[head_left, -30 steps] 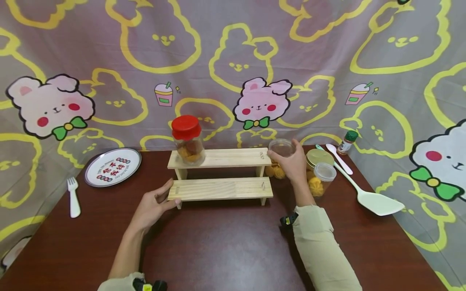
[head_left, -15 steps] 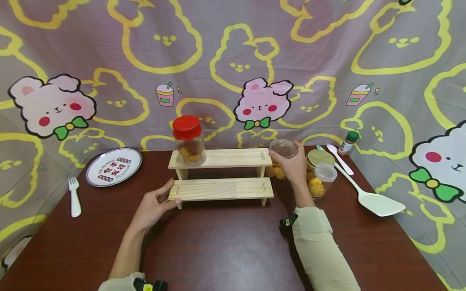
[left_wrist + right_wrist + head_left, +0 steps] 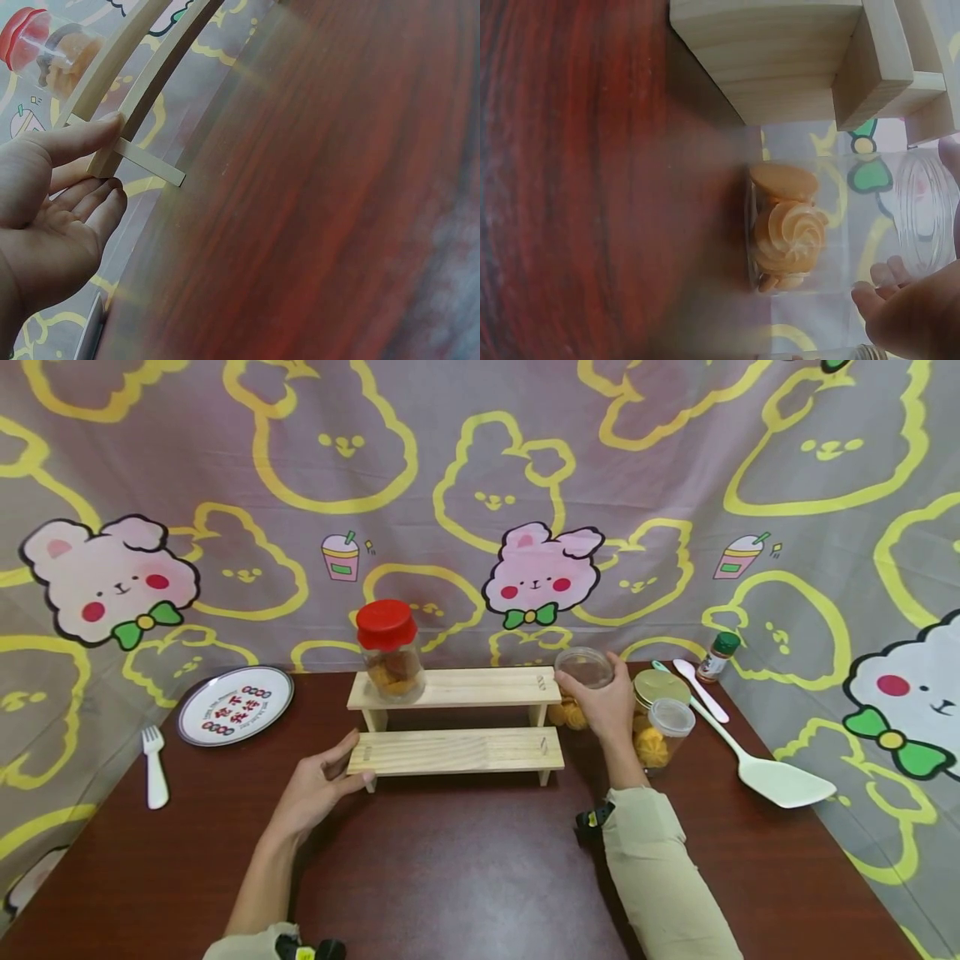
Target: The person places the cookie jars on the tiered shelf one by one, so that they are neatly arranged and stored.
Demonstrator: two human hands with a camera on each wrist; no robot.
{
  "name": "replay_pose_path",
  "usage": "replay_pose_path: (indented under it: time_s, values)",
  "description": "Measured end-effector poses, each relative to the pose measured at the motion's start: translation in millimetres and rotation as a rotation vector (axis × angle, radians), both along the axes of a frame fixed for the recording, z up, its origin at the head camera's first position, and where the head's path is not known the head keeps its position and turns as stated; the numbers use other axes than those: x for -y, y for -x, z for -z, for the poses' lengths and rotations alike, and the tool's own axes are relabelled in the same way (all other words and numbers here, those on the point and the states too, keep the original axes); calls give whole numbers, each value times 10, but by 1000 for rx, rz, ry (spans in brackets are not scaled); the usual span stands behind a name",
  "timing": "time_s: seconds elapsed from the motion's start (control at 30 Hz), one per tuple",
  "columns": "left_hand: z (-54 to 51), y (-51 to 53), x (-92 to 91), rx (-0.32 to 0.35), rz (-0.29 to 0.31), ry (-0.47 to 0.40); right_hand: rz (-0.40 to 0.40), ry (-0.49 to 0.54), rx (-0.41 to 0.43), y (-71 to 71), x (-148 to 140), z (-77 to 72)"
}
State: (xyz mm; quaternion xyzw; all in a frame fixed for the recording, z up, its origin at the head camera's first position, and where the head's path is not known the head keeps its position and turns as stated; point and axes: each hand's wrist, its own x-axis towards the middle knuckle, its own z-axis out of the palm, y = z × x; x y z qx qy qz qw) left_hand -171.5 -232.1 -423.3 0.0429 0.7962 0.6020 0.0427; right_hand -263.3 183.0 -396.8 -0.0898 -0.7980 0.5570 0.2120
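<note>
My left hand grips the left end of the lower tier of a two-tier wooden shelf; in the left wrist view the thumb lies on the board's end. A red-lidded jar with cookies inside stands on the upper tier's left part. Right of the shelf, my right hand holds a clear jar by its lid, thumb and fingers on either side. Swirled cookies lie at the bottom of that jar in the right wrist view.
Right of my right hand stand a gold-lidded jar and a clear-lidded jar. Beyond them are a white spatula, a white spoon and a green-capped bottle. A plate and a fork lie at left.
</note>
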Motion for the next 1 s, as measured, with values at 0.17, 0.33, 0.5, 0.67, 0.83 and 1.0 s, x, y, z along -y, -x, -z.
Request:
replay_pose_path:
  time_s: [0.17,0.33,0.5,0.67,0.83,1.0]
  values:
    - [5,-6,-2,5,0,-5,15,-1,-18,-2,-10,-38]
    - [2,-15,9,13,-1,-8,23,5,-30,1,-11,-113]
    - [5,-16,15,11,0,-8,17,6,-66,-4,6,-176]
    - [8,-12,4,5,1,-12,18,1,-65,-18,22,-219]
    - [9,1,-7,4,1,-18,25,-11,-93,-32,20,-292]
    - [19,11,3,6,-8,-12,11,-8,-141,-50,16,-401]
